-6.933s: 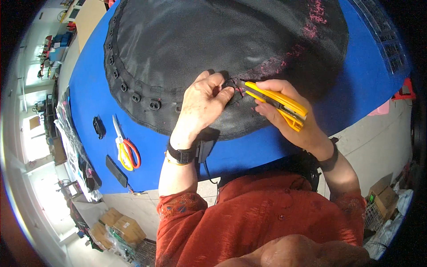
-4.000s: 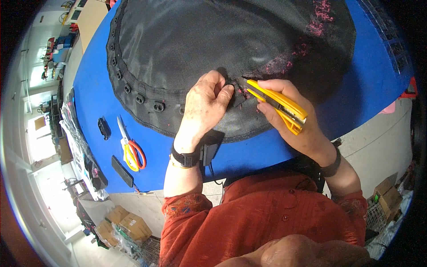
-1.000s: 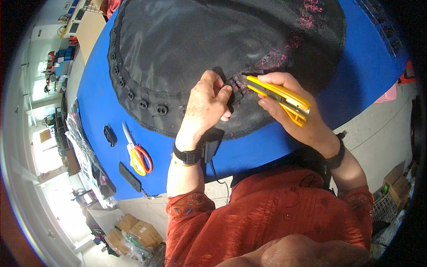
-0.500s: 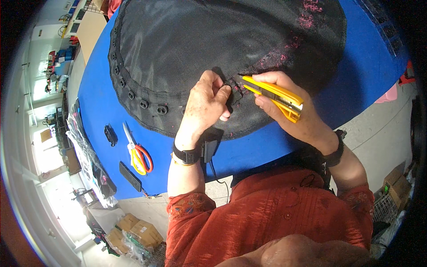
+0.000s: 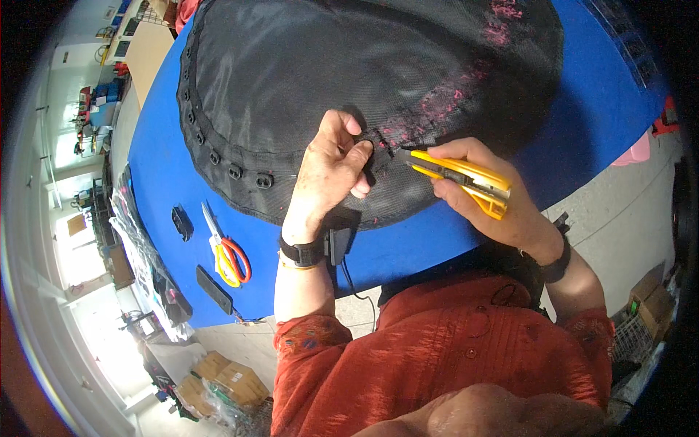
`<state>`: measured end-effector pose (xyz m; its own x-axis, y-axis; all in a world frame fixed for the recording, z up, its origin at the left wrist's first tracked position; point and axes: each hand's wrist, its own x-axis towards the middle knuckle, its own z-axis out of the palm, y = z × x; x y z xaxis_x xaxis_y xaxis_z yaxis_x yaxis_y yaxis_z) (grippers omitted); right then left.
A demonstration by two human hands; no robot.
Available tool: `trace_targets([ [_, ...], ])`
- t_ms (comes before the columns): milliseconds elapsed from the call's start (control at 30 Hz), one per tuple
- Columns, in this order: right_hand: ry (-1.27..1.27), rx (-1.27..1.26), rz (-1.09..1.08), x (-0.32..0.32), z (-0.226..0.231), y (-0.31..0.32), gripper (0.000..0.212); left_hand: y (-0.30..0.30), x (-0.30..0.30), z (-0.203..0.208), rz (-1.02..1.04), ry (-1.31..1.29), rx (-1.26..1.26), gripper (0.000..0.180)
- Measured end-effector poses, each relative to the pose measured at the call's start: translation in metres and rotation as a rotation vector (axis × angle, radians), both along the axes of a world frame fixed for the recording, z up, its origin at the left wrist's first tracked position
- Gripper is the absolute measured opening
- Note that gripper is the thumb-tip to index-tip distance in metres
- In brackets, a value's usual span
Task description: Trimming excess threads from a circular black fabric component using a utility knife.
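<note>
A round black mesh sheet [image 5: 291, 80] lies spread over the blue table, with pink thread bits [image 5: 437, 102] scattered across its near right part. My left hand [image 5: 324, 171] rests at its near edge, thumb and fingers closed on a dark fold of the mesh; the pinched spot is partly hidden. In my right hand [image 5: 526, 218] is a yellow utility knife [image 5: 466, 173], its tip pointing left, just right of my left fingertips. Whether the blade touches the mesh I cannot tell. Several black plastic buckles [image 5: 234, 172] line the sheet's left rim.
On the blue tabletop [image 5: 291, 251] to the left lie scissors [image 5: 233, 262] with red and yellow handles, a small black plastic part [image 5: 182, 223] and a flat black bar [image 5: 214, 290]. Plastic-wrapped goods [image 5: 145, 255] hang along the left edge. Cardboard boxes [image 5: 233, 382] stand on the floor.
The knife in my right hand has drawn back to the right and slightly nearer me. My left hand has shifted a little left, still at the mesh; more pink thread shows.
</note>
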<state>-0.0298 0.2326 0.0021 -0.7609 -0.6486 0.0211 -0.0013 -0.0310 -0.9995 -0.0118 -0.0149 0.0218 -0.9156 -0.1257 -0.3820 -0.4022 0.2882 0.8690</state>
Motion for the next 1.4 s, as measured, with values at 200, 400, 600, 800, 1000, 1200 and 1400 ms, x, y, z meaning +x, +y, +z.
trace_targets([
  [200, -0.02, -0.051, -0.045, 0.002, -0.005, -0.001, 0.03, -0.005, 0.002, -0.002, -0.068, -0.007, 0.038, 0.015],
  [400, -0.117, 0.015, -0.003, 0.0, -0.003, 0.002, 0.032, -0.002, 0.007, 0.0, -0.182, 0.062, -0.249, 0.039],
  [600, -0.056, 0.007, -0.029, 0.001, -0.005, 0.0, 0.031, 0.0, 0.006, -0.002, -0.212, 0.155, -0.445, 0.054],
  [800, -0.018, -0.011, -0.048, 0.002, -0.007, 0.0, 0.032, -0.001, 0.005, 0.003, -0.171, 0.026, -0.266, 0.03],
  [1000, -0.051, -0.044, -0.071, 0.004, -0.003, -0.003, 0.031, -0.007, 0.008, 0.003, -0.195, 0.019, -0.11, 0.014],
  [1200, 0.088, -0.033, -0.136, -0.003, -0.001, -0.008, 0.033, -0.009, 0.006, 0.008, -0.18, -0.01, -0.101, 0.014],
  [1400, -0.003, -0.105, -0.138, -0.005, 0.004, -0.023, 0.027, -0.012, 0.005, 0.007, -0.189, -0.037, -0.069, 0.012],
])
